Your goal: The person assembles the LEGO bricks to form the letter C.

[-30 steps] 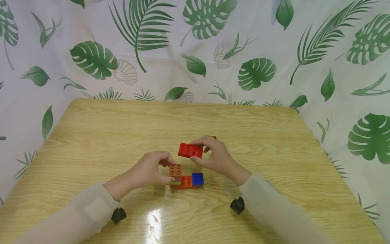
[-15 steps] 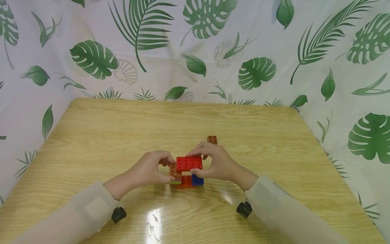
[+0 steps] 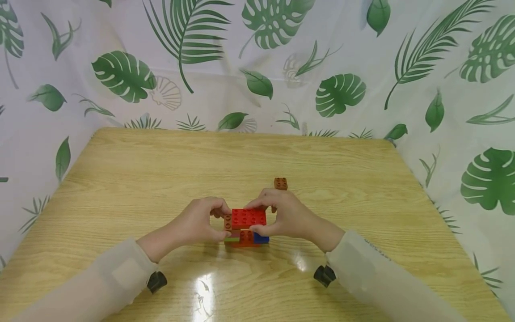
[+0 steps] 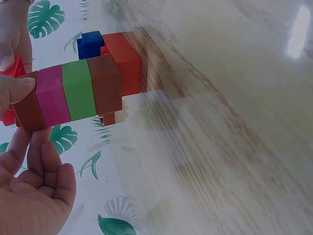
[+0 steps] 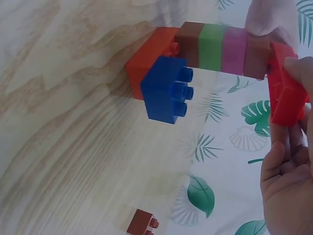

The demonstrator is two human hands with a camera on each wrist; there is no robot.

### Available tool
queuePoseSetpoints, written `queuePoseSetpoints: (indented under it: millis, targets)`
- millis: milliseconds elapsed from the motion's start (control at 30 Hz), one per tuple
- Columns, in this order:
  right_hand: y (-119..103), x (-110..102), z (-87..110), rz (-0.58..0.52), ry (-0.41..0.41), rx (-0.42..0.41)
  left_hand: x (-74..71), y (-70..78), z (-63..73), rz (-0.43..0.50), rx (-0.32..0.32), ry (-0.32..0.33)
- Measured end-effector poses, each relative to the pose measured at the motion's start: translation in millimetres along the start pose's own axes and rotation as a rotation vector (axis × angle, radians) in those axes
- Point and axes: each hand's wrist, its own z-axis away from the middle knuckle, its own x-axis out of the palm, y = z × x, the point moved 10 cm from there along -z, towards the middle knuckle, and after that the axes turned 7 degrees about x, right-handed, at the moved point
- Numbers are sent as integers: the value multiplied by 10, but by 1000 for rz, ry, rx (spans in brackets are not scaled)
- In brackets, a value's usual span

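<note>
My left hand [image 3: 195, 225] pinches the top brown brick [image 4: 28, 105] of a tower between thumb and fingers. Below that brick come a magenta brick [image 4: 54, 95], a green brick [image 4: 78, 90] and another brown brick [image 4: 105, 83]. The tower rises from the left end of a long orange brick [image 5: 142, 63] on the table; a blue brick [image 5: 164, 90] sits at the other end. With thumb and fingers, my right hand [image 3: 287, 217] holds a red eight-stud brick [image 3: 249, 218] level at the tower's top, its left end over the brown brick's right studs.
A loose brown brick [image 3: 280, 183] lies on the wooden table [image 3: 181, 165] just behind my right hand. A white cloth [image 3: 281, 103] printed with green leaves hangs behind and beside the table. Small black devices [image 3: 324, 275] are worn at both wrists.
My right hand has brought the red brick toward me and slightly left, down onto the tower's top right. The loose brown brick has come into fuller view. My left hand has stayed in place.
</note>
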Motion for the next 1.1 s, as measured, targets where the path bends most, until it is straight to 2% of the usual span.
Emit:
queuePoseSetpoints:
  millis: [267, 500, 833, 1100]
  targets:
    - [-34, -15, -52, 64, -57, 35, -3, 4, -7, -11, -3, -6]
    - [-24, -1, -53, 55, -86, 83, -5, 17, -12, -6, -5, -11]
    - [-68, -8, -76, 86, -100, 63, -12, 7, -7, -2, -9, -16]
    - [-6, 21, -62, 83, -114, 75, -10, 1, -10, -1, -4, -10]
